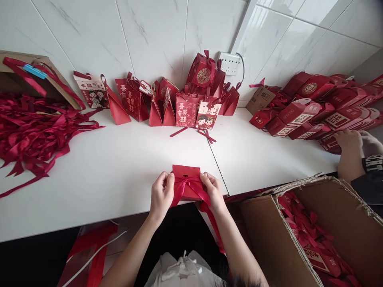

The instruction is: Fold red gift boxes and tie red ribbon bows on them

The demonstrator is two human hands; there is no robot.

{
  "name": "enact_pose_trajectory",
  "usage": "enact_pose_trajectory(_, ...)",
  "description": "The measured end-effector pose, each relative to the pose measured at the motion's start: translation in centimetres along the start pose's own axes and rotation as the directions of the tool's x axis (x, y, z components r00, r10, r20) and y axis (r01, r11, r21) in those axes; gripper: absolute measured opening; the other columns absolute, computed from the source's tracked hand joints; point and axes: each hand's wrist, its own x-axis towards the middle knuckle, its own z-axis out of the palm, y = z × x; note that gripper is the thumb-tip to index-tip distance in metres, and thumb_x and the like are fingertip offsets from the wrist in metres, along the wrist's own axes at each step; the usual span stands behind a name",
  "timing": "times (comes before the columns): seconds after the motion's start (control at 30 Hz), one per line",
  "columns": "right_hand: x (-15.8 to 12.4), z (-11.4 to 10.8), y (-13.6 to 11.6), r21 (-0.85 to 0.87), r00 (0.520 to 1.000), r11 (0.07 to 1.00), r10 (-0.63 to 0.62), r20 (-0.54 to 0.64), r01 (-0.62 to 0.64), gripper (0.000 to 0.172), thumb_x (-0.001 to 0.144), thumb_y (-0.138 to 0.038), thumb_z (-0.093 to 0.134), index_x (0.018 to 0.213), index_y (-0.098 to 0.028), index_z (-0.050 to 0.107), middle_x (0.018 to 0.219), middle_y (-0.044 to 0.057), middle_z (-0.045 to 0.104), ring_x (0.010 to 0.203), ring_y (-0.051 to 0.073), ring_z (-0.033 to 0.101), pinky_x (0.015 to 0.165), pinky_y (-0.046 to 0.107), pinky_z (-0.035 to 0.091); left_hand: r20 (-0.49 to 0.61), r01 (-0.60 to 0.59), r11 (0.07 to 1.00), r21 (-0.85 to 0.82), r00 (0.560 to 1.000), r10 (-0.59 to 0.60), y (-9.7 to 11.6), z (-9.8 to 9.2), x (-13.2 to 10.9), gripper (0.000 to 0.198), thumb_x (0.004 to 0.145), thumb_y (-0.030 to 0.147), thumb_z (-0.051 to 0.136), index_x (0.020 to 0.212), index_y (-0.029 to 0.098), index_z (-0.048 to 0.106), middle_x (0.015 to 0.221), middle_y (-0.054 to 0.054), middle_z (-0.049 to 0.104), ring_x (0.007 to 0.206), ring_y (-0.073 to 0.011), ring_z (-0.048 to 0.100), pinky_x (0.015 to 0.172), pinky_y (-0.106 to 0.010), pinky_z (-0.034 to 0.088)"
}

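Note:
A small red gift box (185, 175) lies flat at the near edge of the white table (119, 171). A dark red ribbon (191, 187) is tied around it, its tails hanging off the table edge. My left hand (161, 193) pinches the ribbon's left loop beside the box. My right hand (213, 189) grips the ribbon on the right side of the knot. Both hands are closed on the ribbon.
A heap of loose red ribbons (32, 131) and an open carton (18, 75) are at the left. Finished red boxes (185, 99) stand along the wall. Flat red boxes (317, 107) pile at the right by another person's arm (350, 153). A cardboard carton (314, 235) stands near right.

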Motion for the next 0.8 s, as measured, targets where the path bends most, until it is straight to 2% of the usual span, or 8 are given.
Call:
enact_pose_trajectory(0.13,0.1,-1.0,-0.6,-0.172,0.998,0.984,-0.055,0.002,0.055,0.045,0.079,-0.055,0.058,0.060,-0.020,0.038,0.055,-0.005,0.039,0.051,0.009,0.037,0.050,0.022,0.033,0.122,0.080,0.997,-0.012,0.989,-0.078,0.1,-0.4,0.3,0.038,0.087,0.040,0.043,0.058,0.021,0.026,0.052,0.007,0.023,0.045,-0.0086,0.026,0.042,-0.020,0.026)
enact_pose_trajectory(0.23,-0.2,-2.5,-1.6,-0.398,0.956,0.870,-0.278,0.093,0.292,0.044,0.072,-0.059,0.064,0.091,-0.021,0.052,0.094,0.005,0.057,0.089,0.019,0.056,0.074,0.030,0.048,0.204,0.035,0.999,0.025,0.978,-0.039,0.3,-0.8,0.7,0.038,0.086,0.043,0.045,0.058,0.021,0.033,0.054,0.006,0.029,0.046,-0.0083,0.033,0.043,-0.019,0.031)
enact_pose_trajectory(0.33,-0.7,-3.6,-2.1,-0.535,0.880,0.706,-0.299,0.369,0.464,0.098,0.060,-0.052,0.078,0.138,-0.026,0.024,0.144,0.015,0.029,0.132,0.030,0.033,0.099,0.046,0.042,0.171,-0.106,0.994,0.025,0.980,0.100,0.5,-0.9,0.9,0.031,0.085,0.041,0.049,0.063,0.019,0.044,0.071,0.001,0.046,0.061,-0.0105,0.051,0.052,-0.019,0.044)
enact_pose_trajectory(0.47,-1.5,-3.4,-1.7,-0.635,0.845,0.558,-0.321,0.428,0.534,0.102,0.070,-0.037,0.074,0.146,-0.030,0.005,0.142,0.016,0.030,0.130,0.030,0.039,0.098,0.051,0.045,0.109,-0.365,0.930,0.029,0.926,0.360,1.4,-0.5,0.2,0.021,0.088,0.030,0.050,0.070,0.019,0.049,0.085,-0.003,0.053,0.080,-0.0138,0.059,0.061,-0.022,0.053)
enact_pose_trajectory(0.53,-2.3,-3.0,-1.5,-0.649,0.797,0.479,-0.474,0.375,0.591,0.100,0.072,-0.032,0.073,0.146,-0.030,0.006,0.139,0.015,0.034,0.128,0.030,0.040,0.095,0.048,0.048,0.025,-0.583,0.805,0.108,0.811,0.584,2.3,-0.3,-0.8,0.016,0.087,0.023,0.054,0.072,0.018,0.051,0.085,-0.003,0.051,0.087,-0.0152,0.059,0.071,-0.026,0.056)
enact_pose_trajectory(0.6,-3.4,-2.7,-1.6,-0.655,0.716,0.394,-0.611,0.338,0.645,0.097,0.073,-0.031,0.072,0.147,-0.030,0.008,0.140,0.015,0.033,0.131,0.030,0.037,0.095,0.047,0.049,-0.048,-0.778,0.590,0.213,0.595,0.802,3.5,-0.1,-2.1,0.013,0.084,0.020,0.060,0.073,0.019,0.053,0.082,-0.001,0.048,0.088,-0.0159,0.058,0.083,-0.035,0.055)
enact_pose_trajectory(0.7,-5.3,-2.7,-2.6,-0.656,0.592,0.282,-0.743,0.312,0.700,0.089,0.075,-0.031,0.071,0.146,-0.029,0.017,0.140,0.014,0.033,0.133,0.030,0.034,0.100,0.049,0.046,-0.059,-0.904,0.301,0.303,0.297,0.953,5.4,0.0,-4.1,0.012,0.079,0.021,0.066,0.072,0.021,0.057,0.072,0.002,0.045,0.075,-0.0136,0.055,0.087,-0.041,0.054)
enact_pose_trajectory(0.8,-7.1,-3.4,-3.7,-0.662,0.513,0.208,-0.802,0.306,0.720,0.086,0.074,-0.028,0.072,0.144,-0.029,0.024,0.139,0.013,0.035,0.132,0.030,0.036,0.101,0.051,0.044,-0.033,-0.938,0.190,0.289,0.189,0.981,7.0,-0.2,-5.1,0.013,0.077,0.020,0.068,0.070,0.021,0.057,0.068,0.003,0.043,0.069,-0.0128,0.052,0.084,-0.039,0.054)
